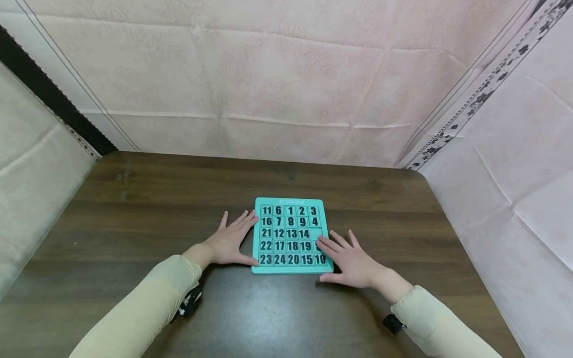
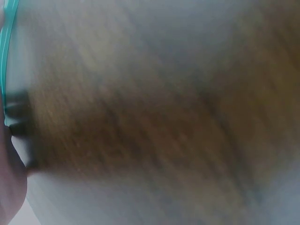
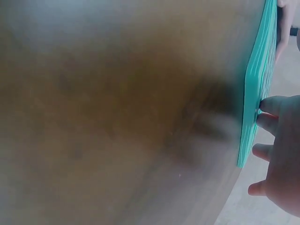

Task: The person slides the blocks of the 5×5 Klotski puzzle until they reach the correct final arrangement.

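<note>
A turquoise sliding number puzzle (image 1: 292,239) lies flat on the table, its square tiles marked with black numbers. One gap shows at the right end of its middle row, beside the 14. My left hand (image 1: 227,244) is spread along the puzzle's left edge, with fingertips and thumb at the frame. My right hand (image 1: 358,264) reaches in from the right. One of its fingertips rests on the tile just below the gap and partly covers that number; the thumb lies by the lower right corner. In the right wrist view, straight fingers (image 3: 269,123) meet the puzzle's side.
The dark wood-grain table (image 1: 147,214) extends around the puzzle. Pale patterned cloth (image 1: 277,84) hangs behind it, with more cloth (image 1: 506,209) at the right and left sides. A black band (image 1: 53,94) runs down at the left. Dark straps sit at both wrists.
</note>
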A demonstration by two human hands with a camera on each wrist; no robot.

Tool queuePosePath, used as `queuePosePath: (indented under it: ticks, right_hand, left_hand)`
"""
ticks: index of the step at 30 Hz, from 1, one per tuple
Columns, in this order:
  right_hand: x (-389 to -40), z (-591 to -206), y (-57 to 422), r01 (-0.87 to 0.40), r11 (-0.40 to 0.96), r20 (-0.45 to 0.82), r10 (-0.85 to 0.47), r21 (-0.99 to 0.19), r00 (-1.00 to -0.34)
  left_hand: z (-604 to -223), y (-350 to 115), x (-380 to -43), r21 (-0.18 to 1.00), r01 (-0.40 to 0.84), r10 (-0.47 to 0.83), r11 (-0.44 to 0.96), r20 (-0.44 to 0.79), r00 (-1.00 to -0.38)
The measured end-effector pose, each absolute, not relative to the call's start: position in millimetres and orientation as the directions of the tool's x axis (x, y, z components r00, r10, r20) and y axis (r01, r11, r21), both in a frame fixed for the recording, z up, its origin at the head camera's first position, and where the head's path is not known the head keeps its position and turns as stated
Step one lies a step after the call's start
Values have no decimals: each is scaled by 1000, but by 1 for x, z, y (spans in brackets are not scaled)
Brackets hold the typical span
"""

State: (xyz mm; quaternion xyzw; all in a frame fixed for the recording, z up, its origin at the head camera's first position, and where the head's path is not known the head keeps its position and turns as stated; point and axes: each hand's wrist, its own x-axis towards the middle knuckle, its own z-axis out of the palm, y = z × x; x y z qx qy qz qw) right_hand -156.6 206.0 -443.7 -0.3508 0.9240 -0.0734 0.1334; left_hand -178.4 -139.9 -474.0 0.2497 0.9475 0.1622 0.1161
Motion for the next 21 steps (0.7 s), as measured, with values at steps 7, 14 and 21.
queuePosePath:
  ticks: [7, 14, 21]
  right_hand:
    - [-148, -444, 208, -648, 731, -192, -682, -213, -706]
    - [-151, -444, 207, -638, 741, -204, -672, -210, -712]
    - [-160, -447, 206, -630, 752, -209, -659, -194, -723]
  left_hand:
    - [-474, -140, -179, 362, 430, 506, 827, -148, -850]
    - [-474, -139, -179, 367, 433, 510, 823, -144, -848]
    - [-472, -140, -178, 366, 435, 511, 823, -138, -849]
